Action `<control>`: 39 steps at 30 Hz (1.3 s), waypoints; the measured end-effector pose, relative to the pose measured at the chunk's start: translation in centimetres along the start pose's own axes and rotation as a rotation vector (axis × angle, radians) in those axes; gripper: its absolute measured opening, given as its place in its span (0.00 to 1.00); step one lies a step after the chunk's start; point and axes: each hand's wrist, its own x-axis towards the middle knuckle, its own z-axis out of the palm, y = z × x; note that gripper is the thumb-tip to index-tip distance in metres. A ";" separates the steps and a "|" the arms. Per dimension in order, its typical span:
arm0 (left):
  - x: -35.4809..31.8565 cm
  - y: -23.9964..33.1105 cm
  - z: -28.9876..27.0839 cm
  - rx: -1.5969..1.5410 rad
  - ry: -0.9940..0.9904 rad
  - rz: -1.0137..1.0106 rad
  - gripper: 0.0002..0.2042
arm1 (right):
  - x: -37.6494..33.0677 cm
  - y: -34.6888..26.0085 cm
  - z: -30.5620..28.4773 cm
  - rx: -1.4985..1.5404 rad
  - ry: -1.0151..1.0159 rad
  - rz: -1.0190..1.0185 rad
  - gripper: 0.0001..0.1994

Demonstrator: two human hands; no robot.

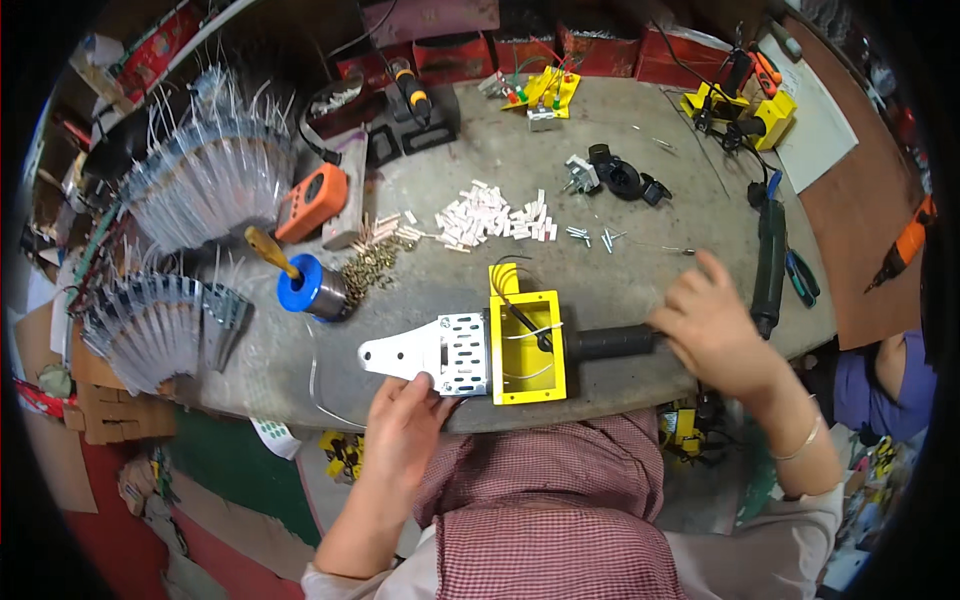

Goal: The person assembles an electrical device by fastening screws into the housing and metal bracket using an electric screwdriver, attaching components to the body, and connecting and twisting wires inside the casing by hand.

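Note:
A tool lies across the near edge of the bench: an open yellow box housing (pixel 557 385) with dark and white wires inside, a perforated metal guard (pixel 464 355) and a white tapered plate (pixel 405 345) at its left, and a black handle (pixel 610 342) at its right. My left hand (pixel 400 420) grips the guard and plate, thumb on the upper face. At the far end of the handle is my right hand (pixel 705 325), its thumb and near fingers bent together over that end and another finger raised. Its palm side is hidden.
White ceramic-looking sleeves (pixel 490 215) are heaped mid-bench, beside small brass fittings (pixel 370 275) and a blue solder spool (pixel 312 288). An orange meter (pixel 313 203) stands left. Loose screws (pixel 608 240) and black plastic parts (pixel 622 178) lie beyond the handle, a dark electric screwdriver (pixel 768 260) to the right.

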 end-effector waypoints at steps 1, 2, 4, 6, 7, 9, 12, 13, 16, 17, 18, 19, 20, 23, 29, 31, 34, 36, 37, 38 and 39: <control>-0.1 0.5 -0.7 0.101 -0.005 -0.027 0.10 | -0.2 0.0 1.5 0.035 0.030 0.004 0.14; -0.2 1.4 -1.0 0.204 -0.011 -0.054 0.09 | -0.3 0.1 2.3 0.071 0.062 0.009 0.15; 0.0 4.6 -1.5 0.481 -0.138 -0.281 0.11 | -0.6 0.3 2.1 0.138 0.054 0.067 0.15; 0.6 7.2 -2.7 1.064 -0.168 -0.372 0.14 | -0.5 0.4 2.2 0.196 0.064 0.109 0.15; 0.2 7.1 -2.1 1.111 -0.049 -0.253 0.11 | -0.4 0.2 2.3 0.252 0.062 0.132 0.13; -0.2 7.0 1.7 1.405 -0.211 0.279 0.09 | -0.4 0.4 2.6 0.271 0.040 0.108 0.11; 1.5 3.7 6.8 1.662 -0.468 1.164 0.12 | 0.1 0.7 1.9 0.300 -0.044 0.083 0.08; 2.0 3.0 7.3 1.654 -0.459 1.166 0.12 | 0.1 0.7 1.2 0.308 -0.115 0.107 0.06; 3.3 1.7 8.3 1.943 -0.591 1.091 0.09 | 0.6 0.4 -1.2 0.151 -0.160 0.016 0.06; 3.4 1.4 8.4 2.025 -0.620 1.096 0.07 | 1.4 0.3 -2.0 0.052 -0.240 -0.046 0.06; 3.3 1.4 8.6 2.110 -0.644 1.104 0.06 | 2.4 0.2 -2.7 0.043 -0.227 -0.036 0.06; 3.3 1.4 8.8 2.105 -0.720 1.096 0.05 | 3.3 0.1 -3.5 -0.052 -0.278 -0.130 0.05; 3.4 1.4 9.0 2.103 -0.731 1.123 0.05 | 4.0 0.0 -4.1 -0.147 -0.331 -0.224 0.04; 3.0 1.2 9.4 2.187 -0.808 1.040 0.06 | 5.0 -0.1 -4.5 -0.249 -0.433 -0.259 0.06; 2.2 0.9 9.9 2.302 -0.728 1.004 0.07 | 4.0 2.2 -1.8 -0.050 -0.209 -0.035 0.20; 2.1 1.1 9.7 2.318 -0.704 1.031 0.08 | 2.5 1.7 -1.5 0.105 -0.097 0.104 0.27; 2.3 1.2 8.9 2.303 -0.624 1.103 0.08 | -0.5 0.7 -0.8 0.255 0.128 0.278 0.41; 2.7 1.3 8.9 2.215 -0.685 1.059 0.07 | -4.3 -0.9 -0.6 0.605 -0.080 0.921 0.45; 2.9 1.3 9.1 2.141 -0.739 1.012 0.07 | -5.5 -2.0 0.3 0.606 -0.029 0.822 0.46; 3.0 1.3 9.3 2.138 -0.743 1.020 0.07 | -6.0 -3.1 1.5 0.603 -0.024 0.826 0.46; 3.0 1.3 9.3 2.114 -0.764 1.012 0.06 | -6.2 -4.2 2.8 0.565 0.081 0.837 0.45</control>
